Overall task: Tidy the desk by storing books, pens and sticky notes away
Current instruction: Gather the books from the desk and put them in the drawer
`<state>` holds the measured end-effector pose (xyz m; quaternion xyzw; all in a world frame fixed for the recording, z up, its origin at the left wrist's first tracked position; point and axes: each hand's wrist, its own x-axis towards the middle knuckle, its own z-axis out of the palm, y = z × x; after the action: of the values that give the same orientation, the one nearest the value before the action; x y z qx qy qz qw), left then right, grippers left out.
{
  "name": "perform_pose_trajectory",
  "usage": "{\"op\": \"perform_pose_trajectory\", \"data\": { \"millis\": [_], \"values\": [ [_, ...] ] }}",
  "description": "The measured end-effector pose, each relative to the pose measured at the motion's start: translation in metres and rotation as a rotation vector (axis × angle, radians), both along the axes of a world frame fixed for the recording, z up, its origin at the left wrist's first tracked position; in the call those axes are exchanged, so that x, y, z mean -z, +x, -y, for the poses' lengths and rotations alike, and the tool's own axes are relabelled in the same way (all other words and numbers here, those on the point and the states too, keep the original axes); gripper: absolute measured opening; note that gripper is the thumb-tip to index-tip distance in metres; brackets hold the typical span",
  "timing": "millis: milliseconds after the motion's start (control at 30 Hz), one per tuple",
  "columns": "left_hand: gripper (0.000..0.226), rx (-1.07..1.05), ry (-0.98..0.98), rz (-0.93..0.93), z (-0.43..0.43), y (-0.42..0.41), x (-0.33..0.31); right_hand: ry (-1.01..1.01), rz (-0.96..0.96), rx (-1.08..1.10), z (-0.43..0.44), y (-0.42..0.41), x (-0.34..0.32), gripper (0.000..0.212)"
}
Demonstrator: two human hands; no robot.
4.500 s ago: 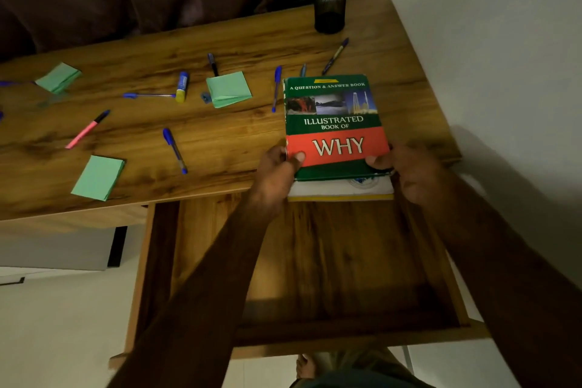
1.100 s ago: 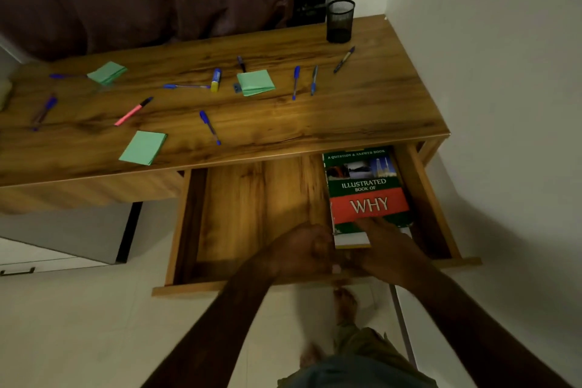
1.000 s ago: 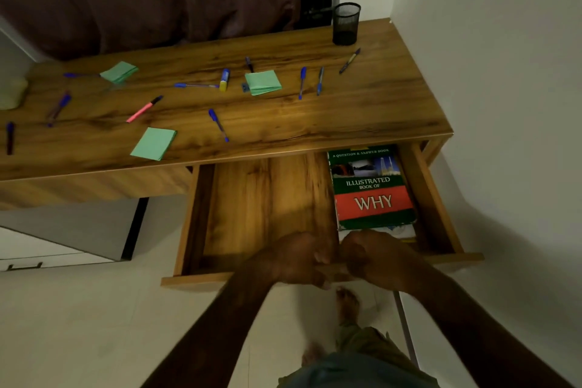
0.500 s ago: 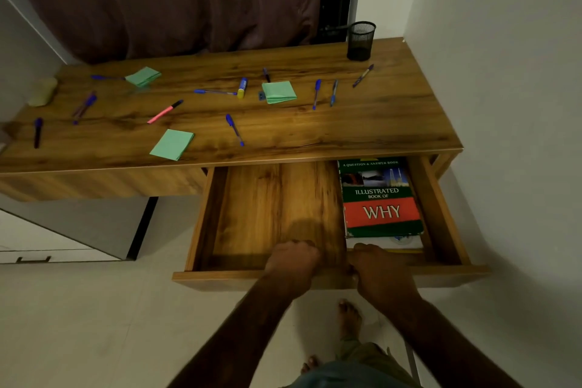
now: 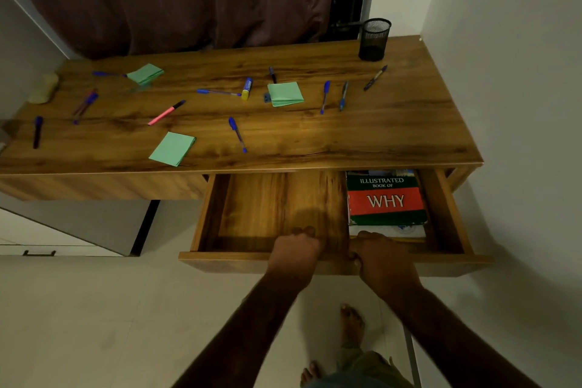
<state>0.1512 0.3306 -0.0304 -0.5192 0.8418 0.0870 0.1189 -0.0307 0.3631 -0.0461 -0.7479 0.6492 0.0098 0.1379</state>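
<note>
The drawer [image 5: 220,257] had been slid further in under the table [image 5: 393,135] than half a second earlier, so that the top strip of the book [image 5: 385,198] was now hidden beneath the table edge. Beyond the drawer's left corner, a green sticky-note pad [image 5: 172,148] was left on the table, with a pink pen [image 5: 166,112] behind it and a blue pen [image 5: 237,134] to its right. The pads were judged light and soft, best pinched by an edge. The pens were judged slim, smooth and apt to roll, so best taken at mid-barrel.

At the middle of the drawer's front edge the left hand [image 5: 294,253] was curled over the wood, its fingertips inside. Just beside it the right hand [image 5: 382,257] was clamped on the same edge.

The book, stiff and probably fairly heavy, lay flat on a second volume in the drawer's right end. Far behind the drawer's right side a mesh pen cup [image 5: 374,39] was seen upright.
</note>
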Motion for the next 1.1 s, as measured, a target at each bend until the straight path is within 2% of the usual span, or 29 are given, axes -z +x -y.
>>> {"op": "perform_pose_trajectory", "data": {
  "millis": [233, 333, 367, 433, 667, 767, 867, 1000, 1100],
  "values": [
    [0.036, -0.031, -0.041, -0.023, 0.037, -0.006, 0.003, 0.021, 0.016, -0.005, 0.033, -0.003, -0.006, 0.014],
    [0.032, -0.033, -0.062, -0.019, 0.051, -0.008, 0.006, -0.036, 0.004, -0.023, 0.053, -0.006, -0.002, 0.037],
    [0.030, -0.034, -0.073, -0.019, 0.056, -0.009, 0.006, -0.034, -0.004, -0.021, 0.060, -0.007, -0.003, 0.036],
    [0.027, -0.034, -0.094, -0.025, 0.066, -0.010, 0.007, -0.038, 0.009, -0.049, 0.069, -0.007, -0.005, 0.022],
    [0.023, -0.094, -0.065, 0.017, 0.102, -0.016, 0.005, -0.048, 0.061, -0.023, 0.105, -0.016, -0.002, 0.019],
    [0.032, -0.103, -0.095, -0.007, 0.112, -0.019, 0.001, -0.070, 0.100, -0.046, 0.120, -0.018, -0.003, 0.019],
    [0.042, -0.132, -0.156, -0.014, 0.118, -0.022, 0.002, -0.085, 0.034, -0.099, 0.135, -0.020, -0.006, 0.021],
    [0.049, -0.151, -0.229, 0.003, 0.133, -0.022, 0.007, -0.232, -0.082, -0.165, 0.150, -0.027, -0.002, 0.016],
    [0.059, -0.168, -0.257, 0.014, 0.148, -0.024, 0.006, -0.207, -0.068, -0.150, 0.163, -0.027, 0.001, 0.030]
  ]
}}
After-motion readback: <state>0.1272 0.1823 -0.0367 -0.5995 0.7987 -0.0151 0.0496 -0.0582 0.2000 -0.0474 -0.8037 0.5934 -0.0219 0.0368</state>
